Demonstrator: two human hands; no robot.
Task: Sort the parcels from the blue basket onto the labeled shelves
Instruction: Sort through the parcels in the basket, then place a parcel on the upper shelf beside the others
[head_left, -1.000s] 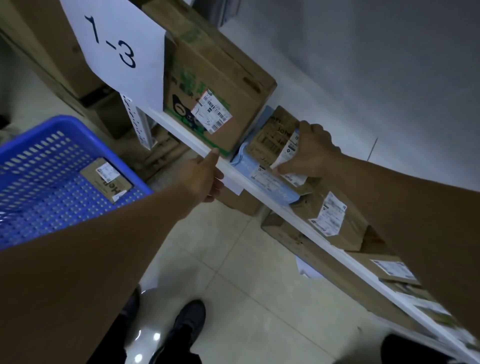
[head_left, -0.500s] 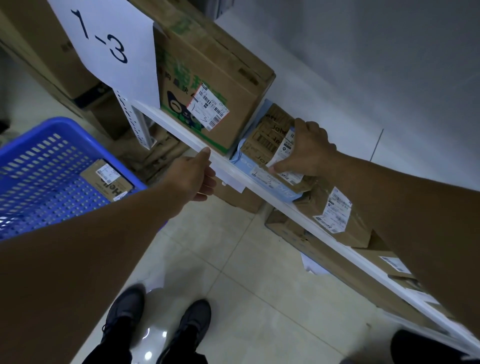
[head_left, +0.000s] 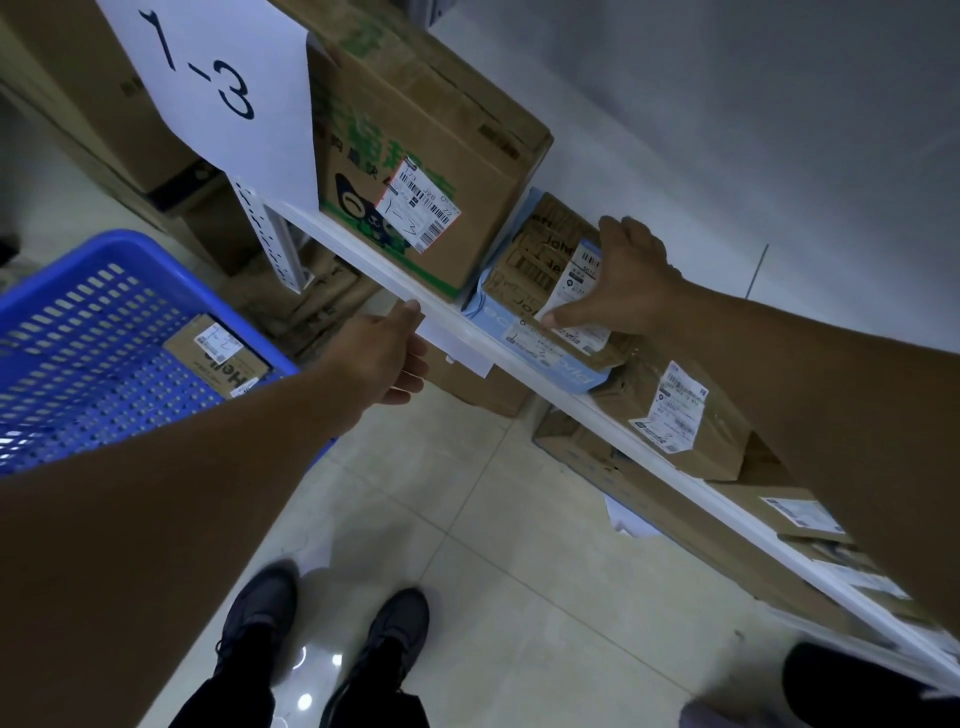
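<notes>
My right hand (head_left: 626, 283) rests on top of a small brown parcel (head_left: 540, 260) with a white label, fingers spread over it. That parcel lies on a pale blue parcel (head_left: 524, 343) on the white shelf (head_left: 395, 275). My left hand (head_left: 384, 353) hangs just below the shelf's front edge, fingers loosely curled, holding nothing. The blue basket (head_left: 104, 338) sits at the left with one brown labeled parcel (head_left: 218, 358) inside. A paper sign reading 1-3 (head_left: 218, 88) hangs on the shelf post.
A large brown carton (head_left: 415, 156) with a green print stands on the shelf left of my right hand. More labeled boxes (head_left: 680, 415) line the shelf to the right. Cartons fill the level below. My shoes (head_left: 322, 649) stand on pale floor tiles.
My left hand has dropped slightly away from the shelf edge. My right hand has stayed on the small brown parcel, pressing it a little further onto the shelf.
</notes>
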